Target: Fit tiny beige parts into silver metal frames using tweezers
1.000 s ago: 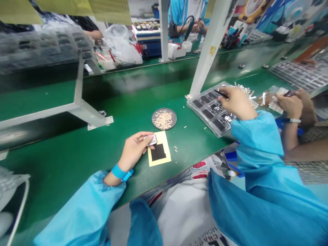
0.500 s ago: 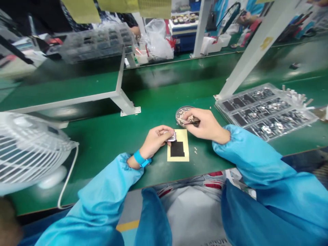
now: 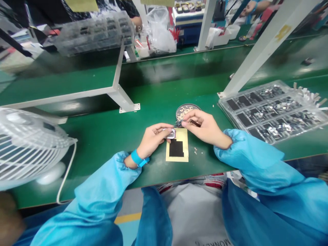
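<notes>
My left hand [image 3: 155,136] is closed on a small, rounded metal case [image 3: 170,133], which looks like a watch case, held over the top of a yellow sheet [image 3: 186,147]. A black rectangular piece [image 3: 176,149] lies on that sheet. In my right hand [image 3: 202,127] are dark tweezers [image 3: 195,123], gripped between thumb and fingers, their tips pointing left close to the case. Whether the tips hold a part is too small to tell. Behind my right hand stands a round dish [image 3: 183,110] of tiny light-coloured parts, partly hidden by the fingers.
On the right sits a clear compartment tray [image 3: 238,111] of small parts beside a slanted white post [image 3: 258,58]. A white fan [image 3: 33,147] stands at the left, near a raised shelf [image 3: 77,73]. Tiny scraps [image 3: 195,151] lie right of the sheet.
My right hand has moved from over the dish toward the case, bringing the tweezers near it. The left hand keeps hold of the case, now tilted more to view.
</notes>
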`<state>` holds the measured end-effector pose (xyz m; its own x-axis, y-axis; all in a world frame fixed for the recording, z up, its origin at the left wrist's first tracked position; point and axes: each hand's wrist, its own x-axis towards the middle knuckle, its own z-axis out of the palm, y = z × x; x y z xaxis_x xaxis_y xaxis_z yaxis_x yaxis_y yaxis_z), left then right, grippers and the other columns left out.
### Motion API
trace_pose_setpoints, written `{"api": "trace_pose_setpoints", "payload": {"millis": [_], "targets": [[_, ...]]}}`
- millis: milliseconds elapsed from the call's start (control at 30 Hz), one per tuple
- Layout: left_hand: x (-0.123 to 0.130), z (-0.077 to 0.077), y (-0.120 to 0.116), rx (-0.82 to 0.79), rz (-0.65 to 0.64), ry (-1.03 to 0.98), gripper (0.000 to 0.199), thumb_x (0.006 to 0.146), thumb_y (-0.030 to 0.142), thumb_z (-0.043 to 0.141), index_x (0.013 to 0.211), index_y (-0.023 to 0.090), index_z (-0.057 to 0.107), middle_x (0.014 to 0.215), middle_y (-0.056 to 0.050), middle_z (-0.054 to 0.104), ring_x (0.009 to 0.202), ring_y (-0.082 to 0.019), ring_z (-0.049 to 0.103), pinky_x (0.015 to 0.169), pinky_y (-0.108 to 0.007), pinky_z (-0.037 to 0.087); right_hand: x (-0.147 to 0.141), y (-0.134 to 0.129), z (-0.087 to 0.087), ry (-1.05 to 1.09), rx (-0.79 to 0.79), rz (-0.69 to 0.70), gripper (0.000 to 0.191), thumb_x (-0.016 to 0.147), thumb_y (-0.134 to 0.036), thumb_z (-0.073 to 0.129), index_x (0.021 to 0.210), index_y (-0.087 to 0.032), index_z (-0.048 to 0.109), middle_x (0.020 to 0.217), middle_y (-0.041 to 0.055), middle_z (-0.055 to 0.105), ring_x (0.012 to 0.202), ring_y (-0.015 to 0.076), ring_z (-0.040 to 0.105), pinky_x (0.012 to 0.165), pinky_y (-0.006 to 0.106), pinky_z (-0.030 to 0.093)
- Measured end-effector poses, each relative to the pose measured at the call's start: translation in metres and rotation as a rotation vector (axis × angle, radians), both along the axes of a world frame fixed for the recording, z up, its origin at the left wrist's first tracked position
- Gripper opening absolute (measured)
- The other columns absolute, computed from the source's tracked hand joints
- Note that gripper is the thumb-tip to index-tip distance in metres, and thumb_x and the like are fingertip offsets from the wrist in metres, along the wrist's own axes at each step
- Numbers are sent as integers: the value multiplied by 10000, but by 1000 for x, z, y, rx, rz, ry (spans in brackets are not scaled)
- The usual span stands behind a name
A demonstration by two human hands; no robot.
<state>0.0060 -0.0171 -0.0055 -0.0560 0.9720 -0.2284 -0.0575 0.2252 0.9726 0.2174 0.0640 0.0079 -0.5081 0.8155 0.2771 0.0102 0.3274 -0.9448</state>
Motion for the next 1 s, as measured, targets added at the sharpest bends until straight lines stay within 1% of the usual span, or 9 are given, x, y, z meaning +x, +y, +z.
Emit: {"api": "trace_pose_setpoints", "payload": {"millis": [67,200,300,500,600,667,800,900,1000], "targets": [[0,0,0,6,16,16,340,827,458,784,1025,182,776,812,-60,759,603,-132,670,441,-192,330,0,0,-1,12,-12,13,198,851,-330,785,961,-207,675,870,25,752,808,175,729,763,326,616],[-1,0,1,28,13,20,356,849,486,761,1038,184,776,815,-62,759,605,-134,668,449,-201,356,-2,-1,1,27,-30,42,242,865,-344,769,1061,-213,715,963,45,770,859,186,742,822,358,626],[0,2,0,28,21,2,335,855,478,761,1017,185,770,821,-50,755,611,-122,659,470,-198,378,-3,0,3,21,-43,46,236,854,-359,777,1025,-201,738,983,54,769,864,181,737,826,349,616],[0,5,0,1,57,32,336,833,492,777,970,186,753,765,-31,728,592,-108,634,443,-185,324,-2,2,2,-30,-115,114,253,796,-388,822,888,-187,699,812,11,727,701,139,663,656,279,550],[0,6,0,4,70,32,336,790,473,819,930,176,747,738,-31,725,577,-109,623,457,-192,359,-2,0,2,-110,-149,180,263,779,-397,830,851,-180,700,753,-1,711,640,125,627,579,253,497],[0,5,0,10,76,21,326,772,451,839,916,173,750,736,-30,722,579,-105,616,462,-190,368,-2,-2,3,-159,-154,210,269,776,-400,831,857,-171,714,743,4,717,639,126,625,574,251,490],[0,3,1,50,82,-53,315,857,445,754,996,165,790,792,-43,721,571,-80,564,440,-178,339,-3,-3,2,-157,-210,258,309,771,-430,830,900,-160,754,817,31,767,712,144,677,659,274,541],[-2,2,1,89,65,-133,317,871,372,714,1075,146,800,863,-70,739,615,-98,570,468,-196,401,-3,-2,2,-125,-311,264,345,749,-443,849,946,-166,788,883,42,796,780,162,714,733,287,554],[-2,2,-1,131,30,-159,356,836,285,717,1159,149,783,1015,-91,765,674,-111,596,533,-216,465,-3,-1,4,-152,-339,226,298,763,-453,845,871,-179,804,848,39,801,759,157,705,718,273,524]]}}
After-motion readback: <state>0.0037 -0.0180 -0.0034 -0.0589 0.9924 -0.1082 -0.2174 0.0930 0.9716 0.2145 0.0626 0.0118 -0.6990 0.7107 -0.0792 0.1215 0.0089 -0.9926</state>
